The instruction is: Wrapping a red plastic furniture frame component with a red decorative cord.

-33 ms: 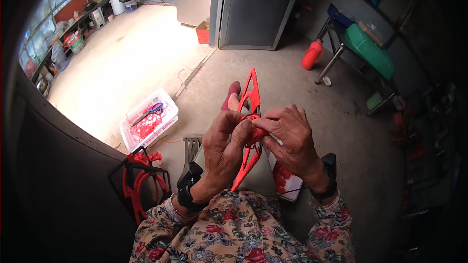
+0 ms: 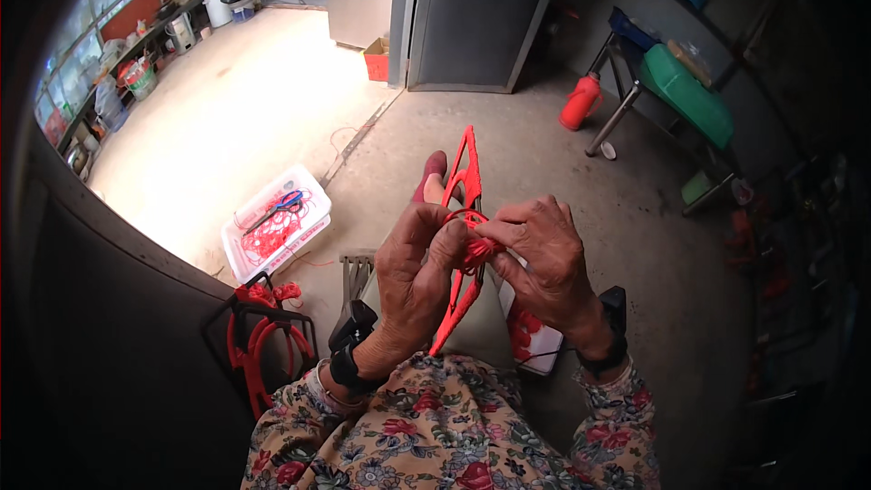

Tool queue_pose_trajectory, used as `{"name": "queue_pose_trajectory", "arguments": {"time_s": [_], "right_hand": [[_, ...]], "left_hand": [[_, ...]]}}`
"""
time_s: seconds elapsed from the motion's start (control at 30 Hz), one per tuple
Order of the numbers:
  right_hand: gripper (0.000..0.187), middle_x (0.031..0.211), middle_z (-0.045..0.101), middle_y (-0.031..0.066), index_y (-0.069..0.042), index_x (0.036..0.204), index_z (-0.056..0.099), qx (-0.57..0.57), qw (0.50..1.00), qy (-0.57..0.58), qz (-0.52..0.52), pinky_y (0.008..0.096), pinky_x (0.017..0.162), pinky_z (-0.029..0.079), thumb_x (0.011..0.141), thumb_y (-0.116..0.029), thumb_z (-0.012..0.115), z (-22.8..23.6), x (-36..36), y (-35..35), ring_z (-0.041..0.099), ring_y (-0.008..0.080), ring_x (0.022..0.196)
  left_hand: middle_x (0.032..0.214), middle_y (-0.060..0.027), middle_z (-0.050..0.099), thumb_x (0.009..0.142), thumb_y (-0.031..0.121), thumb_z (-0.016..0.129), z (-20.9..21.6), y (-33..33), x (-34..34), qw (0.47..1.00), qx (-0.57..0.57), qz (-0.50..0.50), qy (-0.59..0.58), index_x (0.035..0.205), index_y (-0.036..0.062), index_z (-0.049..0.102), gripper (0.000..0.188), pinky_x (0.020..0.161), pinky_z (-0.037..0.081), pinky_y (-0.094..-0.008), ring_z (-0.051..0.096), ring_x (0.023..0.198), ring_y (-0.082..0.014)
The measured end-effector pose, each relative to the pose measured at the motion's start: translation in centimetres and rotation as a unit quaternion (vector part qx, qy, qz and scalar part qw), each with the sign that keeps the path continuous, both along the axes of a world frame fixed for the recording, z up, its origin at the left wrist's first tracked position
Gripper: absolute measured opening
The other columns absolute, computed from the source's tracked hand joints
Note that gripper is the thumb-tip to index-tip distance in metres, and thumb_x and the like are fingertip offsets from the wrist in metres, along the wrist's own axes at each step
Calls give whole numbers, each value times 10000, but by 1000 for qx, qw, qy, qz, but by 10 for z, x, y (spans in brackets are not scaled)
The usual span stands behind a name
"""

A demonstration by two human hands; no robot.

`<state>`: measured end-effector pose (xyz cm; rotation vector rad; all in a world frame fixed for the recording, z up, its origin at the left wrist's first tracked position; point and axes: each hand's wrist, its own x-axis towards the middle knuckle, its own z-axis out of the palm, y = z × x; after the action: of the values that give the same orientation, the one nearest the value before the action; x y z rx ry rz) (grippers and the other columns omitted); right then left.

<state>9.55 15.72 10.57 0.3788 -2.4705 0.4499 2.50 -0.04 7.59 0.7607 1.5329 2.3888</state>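
Observation:
A narrow frame wrapped in red cord [image 2: 472, 180] stands on edge over my lap, seen almost side-on. At its middle sits a small bundle of red cord [image 2: 478, 254] with loose loops. My left hand [image 2: 413, 272] is closed, thumb and forefinger pinching the red cord on the frame. From the other side my right hand [image 2: 543, 259] pinches the red cord bundle, its fingers curled. The fingertips of both hands nearly meet, and what lies between them is partly hidden.
On the floor at left is a white tub [image 2: 319, 229] with red cord scraps and blue-handled scissors [image 2: 286, 203]. Red-wrapped black frames [image 2: 249, 345] lean beside me. A white tray [image 2: 543, 349] holds red material by my right knee. A red flask [image 2: 581, 102] stands near a table.
The frame and cord have shifted very slightly between my fingers. Both hands keep their pinch in nearly the same place.

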Motion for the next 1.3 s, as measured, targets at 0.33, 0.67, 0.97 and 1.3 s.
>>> {"name": "queue_pose_trajectory", "arguments": {"time_s": [0.33, 0.67, 0.97, 1.3], "right_hand": [[268, 590, 388, -7, -61, 933, 467, -714, 680, -101, 132, 282, 368, 422, 972, -316, 539, 7, 91, 31, 358, 85, 405], [242, 636, 543, 3, -27, 925, 610, -420, 825, -321, -201, 212, 542, 417, 817, -190, 751, -26, 140, 17, 471, 45, 543], [177, 572, 505, -11, -39, 761, 603, -550, 756, -310, -172, 254, 497, 369, 789, -135, 748, -93, 175, -20, 443, 78, 509], [381, 831, 505, -23, -81, 1091, 520, -493, 809, -249, -200, 226, 543, 414, 820, -314, 651, -32, 78, 29, 467, 61, 682]], "left_hand": [[983, -43, 633, 908, 206, 664, -62, -17, 14, 987, -60, -126, -78, 1107, -10, 583, 305, 784, 471, -240, 575, 893, -89], [817, 23, 613, 838, 127, 733, -63, 2, 11, 923, -14, -323, -208, 1169, -25, 605, 386, 614, 452, -172, 546, 699, -32], [776, 40, 600, 812, 111, 757, -56, 1, 9, 940, -40, -259, -220, 1083, -6, 641, 317, 561, 413, -170, 512, 640, -20], [1078, -101, 601, 883, 250, 691, -71, -6, 6, 927, -9, -333, -169, 1195, -11, 558, 428, 885, 473, -304, 579, 995, -149]]}}
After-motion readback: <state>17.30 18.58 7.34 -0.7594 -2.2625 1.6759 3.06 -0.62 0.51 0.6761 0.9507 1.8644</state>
